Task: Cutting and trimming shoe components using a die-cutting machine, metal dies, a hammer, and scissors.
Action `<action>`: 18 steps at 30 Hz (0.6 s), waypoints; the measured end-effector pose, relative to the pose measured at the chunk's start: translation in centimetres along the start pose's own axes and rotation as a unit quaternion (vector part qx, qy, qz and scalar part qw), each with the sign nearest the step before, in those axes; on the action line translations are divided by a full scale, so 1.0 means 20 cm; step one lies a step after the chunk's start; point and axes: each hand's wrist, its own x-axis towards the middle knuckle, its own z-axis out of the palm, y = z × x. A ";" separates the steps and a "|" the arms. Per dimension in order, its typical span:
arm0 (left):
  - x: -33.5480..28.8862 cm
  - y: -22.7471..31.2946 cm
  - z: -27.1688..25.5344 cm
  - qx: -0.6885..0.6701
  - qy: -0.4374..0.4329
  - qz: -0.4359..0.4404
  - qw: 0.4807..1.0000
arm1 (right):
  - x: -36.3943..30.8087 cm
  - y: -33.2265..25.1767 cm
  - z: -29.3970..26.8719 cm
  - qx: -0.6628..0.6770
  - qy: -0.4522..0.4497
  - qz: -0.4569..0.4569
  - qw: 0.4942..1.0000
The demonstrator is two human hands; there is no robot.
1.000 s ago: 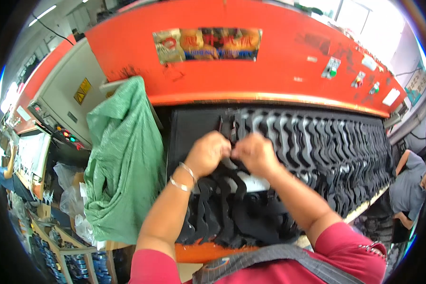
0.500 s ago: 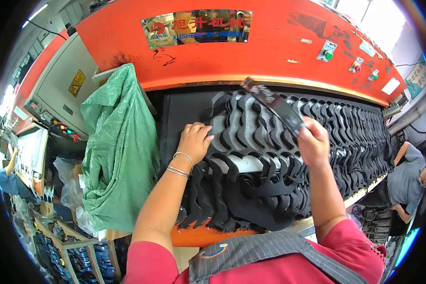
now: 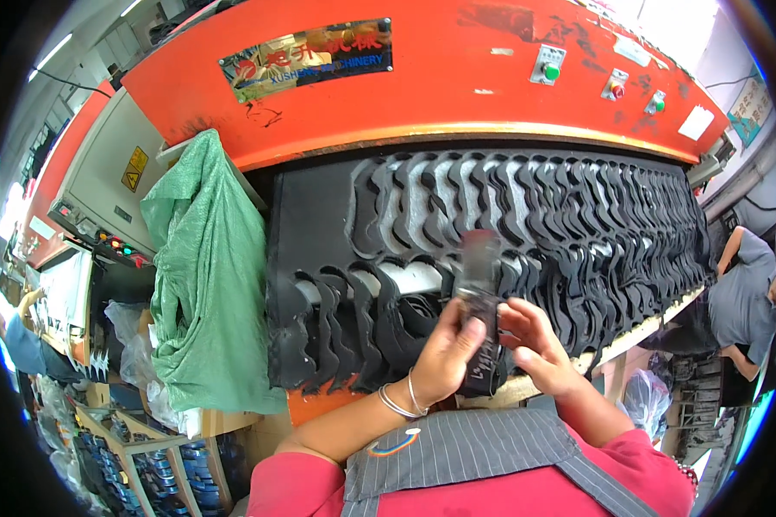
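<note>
In front of my body I hold a long, narrow black bar-like piece (image 3: 481,332) with pale marks on its side and a reddish upper end; motion blurs it. My left hand (image 3: 448,353) grips its lower part, with the thumb across it. Close by its right side is my right hand (image 3: 539,345), fingers bent and apart; whether a fingertip touches the piece is hard to see. Beyond both hands, a black foam sheet (image 3: 306,228) is cut into rows of wavy strips (image 3: 457,202), several standing curved out of it. Larger wavy pieces (image 3: 345,323) lie nearer me on the left.
An orange machine (image 3: 422,95) with green and red buttons spans the back. A green woven sack cloth (image 3: 203,284) drapes at the left, beside a grey cabinet (image 3: 103,164). One person (image 3: 741,293) is at the far right; another person's sleeve (image 3: 26,340) shows far left.
The black piece has come from over the far strips down toward me and now stands nearly upright in view. My left hand has left the sheet and gripped it; my right has loosened.
</note>
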 end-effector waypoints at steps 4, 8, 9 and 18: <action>-0.07 0.01 0.07 0.073 -0.149 -0.052 0.985 | -0.06 0.04 -0.06 0.039 -0.106 0.059 0.992; -0.11 -0.03 0.11 0.021 -0.172 -0.079 0.982 | -0.08 0.08 -0.13 -0.044 -0.160 0.017 0.986; -0.12 -0.05 0.12 0.017 -0.165 -0.081 0.983 | -0.10 0.08 -0.11 -0.038 -0.137 0.036 0.989; -0.09 -0.09 0.25 0.268 0.014 0.017 0.963 | -0.08 0.00 -0.03 0.027 -0.018 0.008 0.999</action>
